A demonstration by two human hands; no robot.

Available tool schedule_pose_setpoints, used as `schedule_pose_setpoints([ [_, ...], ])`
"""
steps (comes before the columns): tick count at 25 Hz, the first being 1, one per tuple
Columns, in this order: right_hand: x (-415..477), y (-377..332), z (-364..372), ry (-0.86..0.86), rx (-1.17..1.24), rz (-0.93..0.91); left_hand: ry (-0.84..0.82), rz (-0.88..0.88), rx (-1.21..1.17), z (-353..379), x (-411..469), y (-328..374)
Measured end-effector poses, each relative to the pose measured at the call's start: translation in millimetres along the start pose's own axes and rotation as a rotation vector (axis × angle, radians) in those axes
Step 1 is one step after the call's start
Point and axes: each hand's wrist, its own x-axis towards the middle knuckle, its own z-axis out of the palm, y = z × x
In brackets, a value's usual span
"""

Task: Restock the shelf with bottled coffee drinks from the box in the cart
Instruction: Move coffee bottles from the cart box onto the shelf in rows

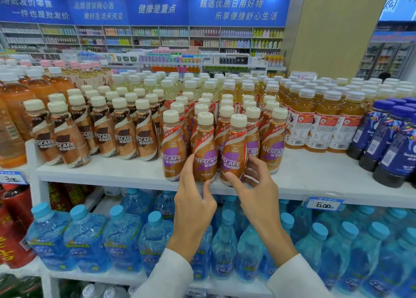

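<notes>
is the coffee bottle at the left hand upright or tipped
Upright: the coffee bottle stands cap up at the shelf front edge, left hand gripping its lower part; right hand holds the next bottle.

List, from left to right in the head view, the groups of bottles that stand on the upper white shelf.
Large amber drink bottles with white caps → brown-labelled Nescafe coffee bottles with cream caps → purple-labelled Nescafe coffee bottles with cream caps → orange drink bottles with white labels → dark blue bottles with blue caps.

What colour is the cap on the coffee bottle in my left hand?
Cream-white cap on the coffee bottle; head view.
</notes>
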Motion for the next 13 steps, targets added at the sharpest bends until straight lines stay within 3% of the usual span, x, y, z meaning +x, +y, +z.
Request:
schedule_pose_setpoints([
  [3,-1,-1,1,-0.022,0.019,-0.007,0.092,0.077,0.105,5,-3,2],
  [6,-2,2,4,-0.006,0.016,-0.027,0.124,0.029,0.151,10,5,8],
  [13,-1,3,5,0.013,-0.01,-0.037,0.066,-0.038,0.035,0,5,6],
])
